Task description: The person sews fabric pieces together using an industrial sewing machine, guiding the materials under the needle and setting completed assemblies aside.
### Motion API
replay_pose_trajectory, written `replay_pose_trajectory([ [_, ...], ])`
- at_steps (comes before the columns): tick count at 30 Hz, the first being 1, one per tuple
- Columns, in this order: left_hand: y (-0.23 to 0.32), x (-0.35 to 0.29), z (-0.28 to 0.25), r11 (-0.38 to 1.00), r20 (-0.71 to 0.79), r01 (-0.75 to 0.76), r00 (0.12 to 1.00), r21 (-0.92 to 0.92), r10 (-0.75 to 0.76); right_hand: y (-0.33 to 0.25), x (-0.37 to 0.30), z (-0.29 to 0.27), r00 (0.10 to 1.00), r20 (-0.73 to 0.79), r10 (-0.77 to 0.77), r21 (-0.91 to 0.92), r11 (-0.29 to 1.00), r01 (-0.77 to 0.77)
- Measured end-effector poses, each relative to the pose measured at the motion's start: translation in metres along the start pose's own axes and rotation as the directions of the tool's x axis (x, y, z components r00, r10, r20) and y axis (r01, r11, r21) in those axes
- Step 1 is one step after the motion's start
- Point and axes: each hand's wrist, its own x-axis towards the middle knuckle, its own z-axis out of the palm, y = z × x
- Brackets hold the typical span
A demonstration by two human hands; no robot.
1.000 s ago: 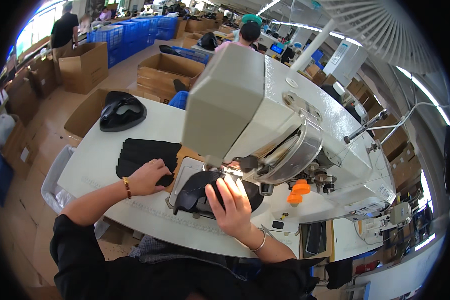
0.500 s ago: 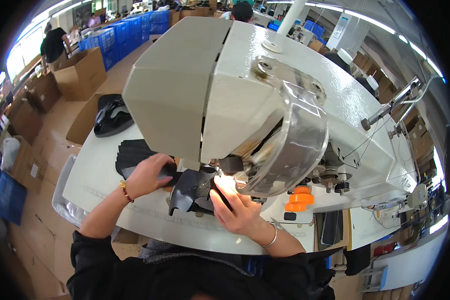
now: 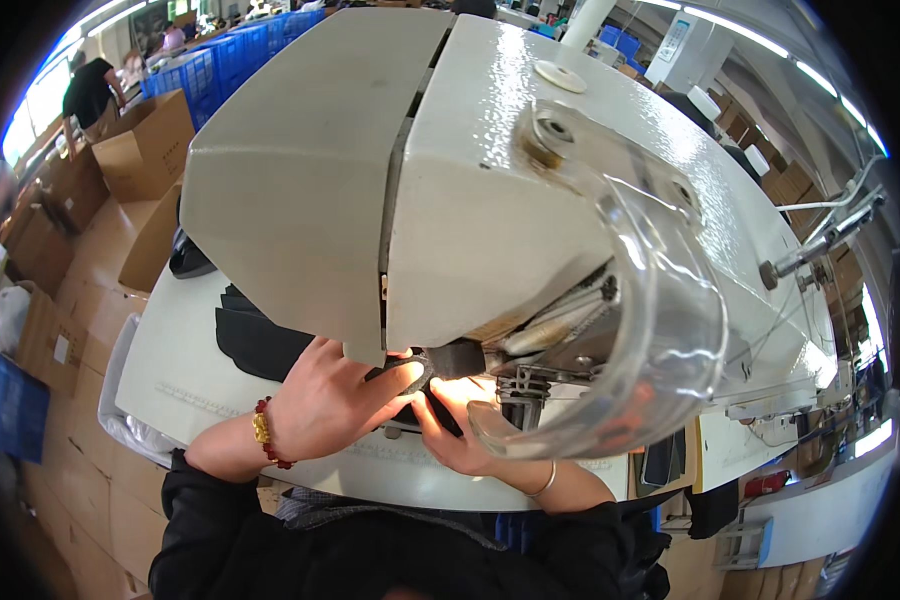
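Observation:
Under the head of a white sewing machine [image 3: 290,190], both my hands hold a black shoe upper [image 3: 442,412], mostly covered by my fingers. My left hand [image 3: 332,400] pinches it from the left, thumb stretched toward the lit spot beside the needle area. From the right, my right hand [image 3: 458,432] grips it with bent fingers, close to my left fingertips. The machine head hides the needle itself. To the left of my left hand lies a stack of flat black pieces [image 3: 255,338] on the white table [image 3: 160,375].
A clear plastic guard [image 3: 670,330] curves down just right of my right hand. Beyond the table's left edge stand cardboard boxes [image 3: 145,145] and blue crates [image 3: 185,85]. A person [image 3: 92,95] in black stands at the far left. Dark strips [image 3: 663,462] lie at the right.
My left hand has moved right from the stack to the shoe upper and closed on it. My view has come nearer the machine head. The right hand stays at the upper.

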Motion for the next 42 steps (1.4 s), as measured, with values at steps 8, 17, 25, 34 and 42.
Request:
replay_pose_trajectory([
  [8, -0.011, -0.006, 0.005, 0.975, -0.022, -0.128, 0.991, 0.180, 0.134, 0.006, -0.002, -0.006, 0.988, 0.074, -0.139, -0.183, 0.971, 0.150],
  [17, -0.013, -0.005, 0.013, 0.964, -0.061, -0.115, 0.989, 0.240, 0.133, -0.003, -0.005, 0.003, 1.000, -0.015, -0.009, -0.085, 0.996, 0.008],
  [25, -0.003, -0.004, 0.003, 0.974, 0.004, -0.076, 0.997, 0.214, 0.077, 0.000, -0.005, 0.004, 0.999, -0.027, -0.033, -0.078, 0.996, 0.031],
  [34, -0.004, -0.005, -0.001, 0.947, 0.004, -0.118, 0.992, 0.298, 0.123, 0.001, -0.003, -0.024, 0.954, 0.013, 0.300, 0.367, 0.886, -0.284],
  [42, -0.002, -0.001, -0.001, 0.977, -0.049, -0.085, 0.994, 0.194, 0.096, 0.023, -0.030, -0.041, 0.774, 0.053, 0.631, 0.410, 0.693, -0.593],
])
